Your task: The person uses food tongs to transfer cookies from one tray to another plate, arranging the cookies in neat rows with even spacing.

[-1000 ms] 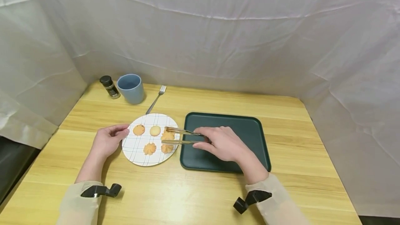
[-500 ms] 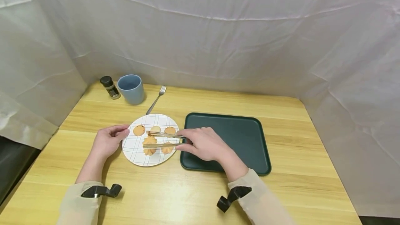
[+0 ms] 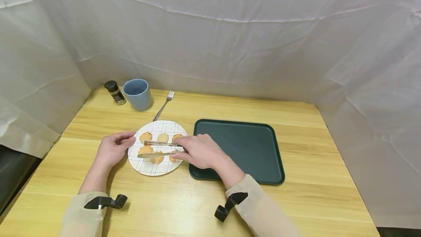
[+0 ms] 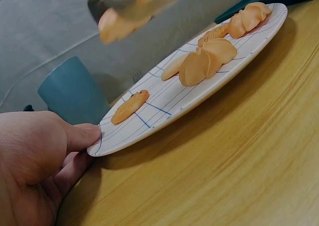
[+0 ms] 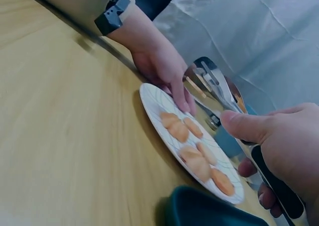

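My left hand pinches the left rim of a white plate with thin blue lines, thumb on top. With my right hand I hold metal tongs over the plate. A flower-shaped cookie is between the tong tips; in the left wrist view that held cookie hangs above the plate, clear of it. Along the plate's far side lie round cookies, among them a pale cookie and a speckled cookie. Nearer lie two flower-shaped cookies, one a ridged cookie; the other is partly hidden by the tongs and right hand.
A dark green tray lies right of the plate, partly under my right forearm. Behind the plate are a fork, a blue cup and a black-capped spice jar. Grey cloth encloses the wooden table.
My right hand has moved left across the plate, carrying the cookie in the tongs from the plate's right side to its left. My left hand stays on the rim.
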Action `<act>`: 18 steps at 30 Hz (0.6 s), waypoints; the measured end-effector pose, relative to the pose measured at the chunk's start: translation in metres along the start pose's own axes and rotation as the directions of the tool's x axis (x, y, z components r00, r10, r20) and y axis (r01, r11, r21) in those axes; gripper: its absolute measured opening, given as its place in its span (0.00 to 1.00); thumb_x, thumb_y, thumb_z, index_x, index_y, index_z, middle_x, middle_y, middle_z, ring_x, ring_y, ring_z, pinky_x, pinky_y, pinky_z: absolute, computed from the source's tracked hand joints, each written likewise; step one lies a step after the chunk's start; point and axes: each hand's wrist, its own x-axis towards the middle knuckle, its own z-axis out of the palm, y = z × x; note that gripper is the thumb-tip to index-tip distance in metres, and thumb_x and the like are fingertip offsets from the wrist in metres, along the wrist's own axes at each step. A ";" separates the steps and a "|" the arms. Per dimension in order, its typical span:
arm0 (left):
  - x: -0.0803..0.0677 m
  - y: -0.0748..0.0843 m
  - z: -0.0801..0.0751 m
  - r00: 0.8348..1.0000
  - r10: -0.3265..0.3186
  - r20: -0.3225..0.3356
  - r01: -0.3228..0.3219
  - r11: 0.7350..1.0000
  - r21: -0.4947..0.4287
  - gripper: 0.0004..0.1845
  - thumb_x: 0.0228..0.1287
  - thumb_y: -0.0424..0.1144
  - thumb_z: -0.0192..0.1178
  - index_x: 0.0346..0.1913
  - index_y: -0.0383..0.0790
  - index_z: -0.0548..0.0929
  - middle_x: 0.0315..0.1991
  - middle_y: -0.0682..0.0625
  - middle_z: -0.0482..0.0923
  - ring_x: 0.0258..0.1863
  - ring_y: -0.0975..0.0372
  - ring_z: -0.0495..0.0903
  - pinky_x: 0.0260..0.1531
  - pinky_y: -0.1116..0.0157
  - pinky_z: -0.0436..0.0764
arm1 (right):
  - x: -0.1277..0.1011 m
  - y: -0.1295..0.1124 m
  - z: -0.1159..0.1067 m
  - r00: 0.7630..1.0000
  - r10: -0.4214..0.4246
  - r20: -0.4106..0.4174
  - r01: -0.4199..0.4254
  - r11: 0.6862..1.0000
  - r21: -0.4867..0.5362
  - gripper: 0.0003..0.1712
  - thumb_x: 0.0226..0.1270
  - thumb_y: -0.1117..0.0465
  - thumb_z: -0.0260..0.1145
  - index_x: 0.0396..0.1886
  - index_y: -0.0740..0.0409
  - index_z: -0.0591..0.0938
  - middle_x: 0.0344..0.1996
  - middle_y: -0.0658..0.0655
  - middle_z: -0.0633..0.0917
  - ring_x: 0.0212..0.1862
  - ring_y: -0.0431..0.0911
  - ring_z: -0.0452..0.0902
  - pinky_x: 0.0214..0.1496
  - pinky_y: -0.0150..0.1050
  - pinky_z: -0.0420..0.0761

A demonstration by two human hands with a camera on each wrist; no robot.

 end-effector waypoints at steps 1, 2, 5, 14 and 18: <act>0.000 0.000 0.000 1.000 0.000 0.000 0.000 1.000 0.001 0.23 0.80 0.49 0.62 0.64 0.35 0.85 0.56 0.38 0.86 0.50 0.55 0.81 0.42 0.72 0.77 | 0.002 -0.002 0.002 1.000 0.009 0.004 -0.009 1.000 -0.016 0.24 0.81 0.36 0.59 0.63 0.43 0.83 0.43 0.40 0.86 0.29 0.38 0.76 0.27 0.36 0.71; 0.000 0.000 0.000 1.000 -0.001 -0.001 0.001 1.000 0.004 0.23 0.80 0.49 0.62 0.64 0.35 0.85 0.55 0.38 0.86 0.50 0.55 0.81 0.42 0.72 0.77 | 0.004 -0.004 0.003 1.000 0.020 0.010 -0.019 0.999 -0.031 0.24 0.81 0.36 0.59 0.64 0.43 0.82 0.47 0.41 0.87 0.32 0.39 0.79 0.29 0.37 0.73; -0.001 0.000 0.000 1.000 0.001 -0.002 -0.001 1.000 0.008 0.23 0.80 0.49 0.62 0.64 0.35 0.85 0.55 0.38 0.86 0.50 0.55 0.82 0.43 0.72 0.77 | 0.009 -0.010 0.009 0.998 0.056 0.029 -0.054 0.996 -0.070 0.28 0.82 0.35 0.57 0.71 0.41 0.80 0.59 0.42 0.86 0.45 0.41 0.85 0.38 0.39 0.79; 0.000 0.000 0.000 1.000 0.004 -0.003 -0.004 1.000 0.006 0.23 0.79 0.50 0.62 0.64 0.35 0.86 0.55 0.38 0.86 0.49 0.56 0.82 0.42 0.72 0.76 | 0.020 -0.015 0.023 0.995 0.087 0.047 -0.081 0.990 -0.115 0.28 0.81 0.35 0.57 0.72 0.39 0.79 0.59 0.41 0.86 0.47 0.42 0.85 0.37 0.40 0.78; 0.000 0.001 0.000 1.000 -0.007 0.001 0.007 1.000 0.006 0.23 0.79 0.50 0.62 0.64 0.35 0.86 0.56 0.38 0.86 0.51 0.55 0.82 0.43 0.71 0.76 | 0.024 -0.018 0.025 0.993 0.100 0.068 -0.090 0.986 -0.139 0.29 0.81 0.34 0.57 0.73 0.38 0.78 0.57 0.42 0.86 0.40 0.43 0.84 0.34 0.40 0.76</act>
